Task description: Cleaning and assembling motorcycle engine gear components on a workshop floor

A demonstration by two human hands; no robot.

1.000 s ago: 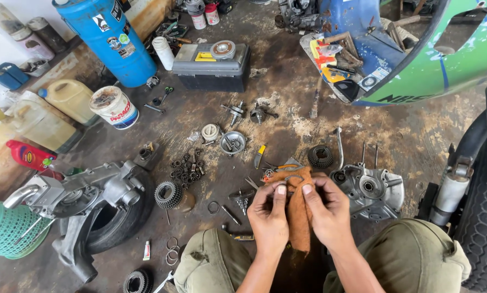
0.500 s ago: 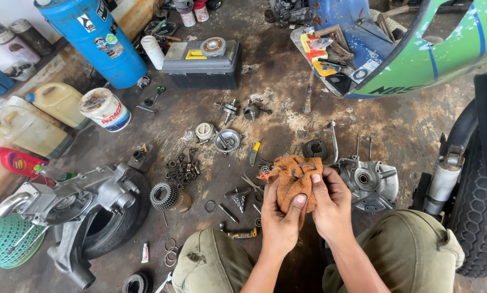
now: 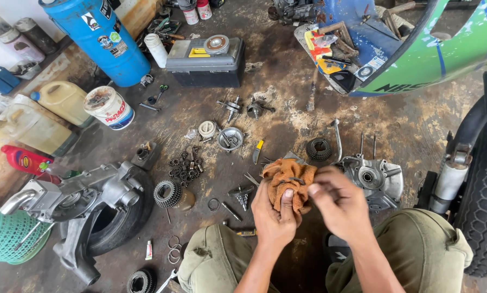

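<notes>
Rag (image 3: 288, 179) sits bunched in my left hand (image 3: 272, 217), thumb pinning it, above my knees. My right hand (image 3: 338, 203) is blurred beside it; I cannot tell its grip. Casing (image 3: 376, 179) lies behind on the floor.

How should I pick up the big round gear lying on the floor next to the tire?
Probably from above. The gear lies flat on the floor, toothed rim all around, so spread your fingers over the rim and pinch opposite sides. The tire crowds its left, so reach from the right, where the floor is barer. It looks greasy; keep a firm grip.
</notes>
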